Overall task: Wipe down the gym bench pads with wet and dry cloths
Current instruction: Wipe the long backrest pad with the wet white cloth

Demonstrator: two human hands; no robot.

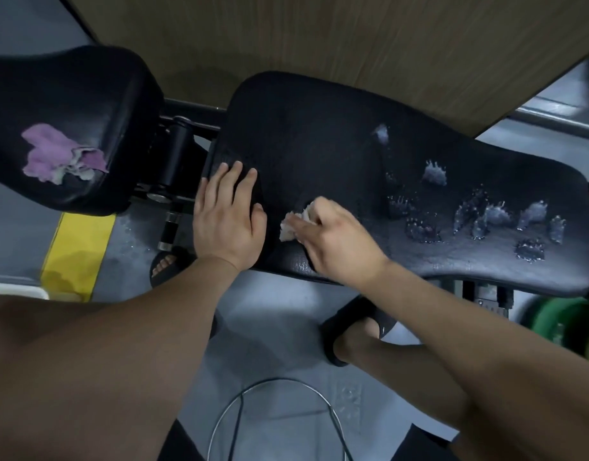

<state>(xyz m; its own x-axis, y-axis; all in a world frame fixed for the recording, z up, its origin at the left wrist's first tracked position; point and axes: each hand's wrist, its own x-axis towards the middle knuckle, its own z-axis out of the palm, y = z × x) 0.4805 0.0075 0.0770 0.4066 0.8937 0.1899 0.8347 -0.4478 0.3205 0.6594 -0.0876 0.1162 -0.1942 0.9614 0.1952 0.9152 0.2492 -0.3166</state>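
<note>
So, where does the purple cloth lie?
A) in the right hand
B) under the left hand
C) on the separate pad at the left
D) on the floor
C: the purple cloth lies on the separate pad at the left, while the right hand grips a whitish cloth.

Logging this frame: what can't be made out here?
Head view:
- Most of the white cloth, hidden in the right hand; wet or dry unclear.
- Left end of the smaller pad, cut off by the frame edge.
- The green object: blurred, cut by the right edge.
</note>
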